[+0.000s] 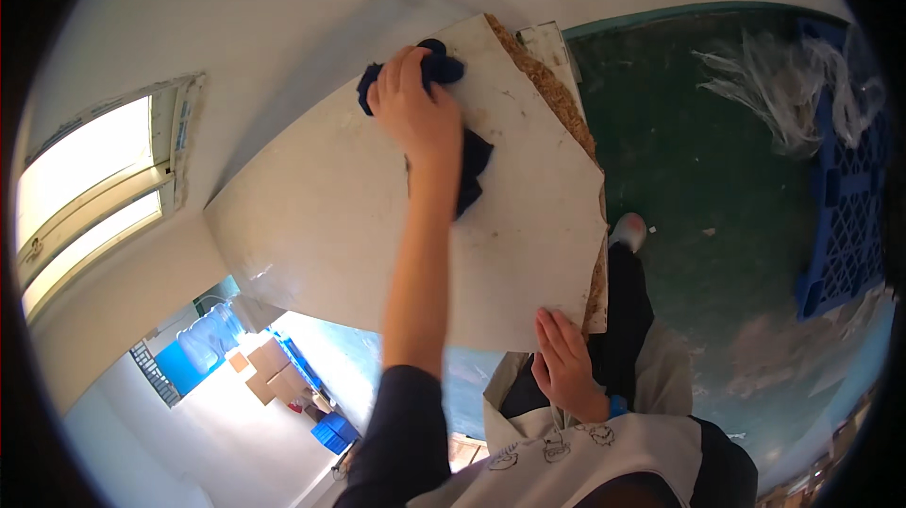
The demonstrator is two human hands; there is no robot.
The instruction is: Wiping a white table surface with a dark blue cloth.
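Left hand (415, 116) is out over the far part of a pale table (330, 234), fingers bent over a dark blue cloth (475, 163), holding it against the top. Cloth is bunched at the fingertips, with another part sticking out right of the wrist. Right hand (569, 371) rests palm down at the near edge of the table, toward its right corner, fingers extended and close together, nothing held; blue wristband (618, 405) on that arm. Table's right edge is broken, rough brown chipboard (552, 97) exposed; dark smudges on top. Pale wall (283, 17) behind, bright window (94, 168) at left. Right side: dark green floor (679, 149), a shoe (630, 228) near the table, a blue pallet (845, 206) with clear plastic film (783, 83) over its far end. Lower left: cardboard boxes (274, 371), blue crate (333, 432), both well apart from the hands.
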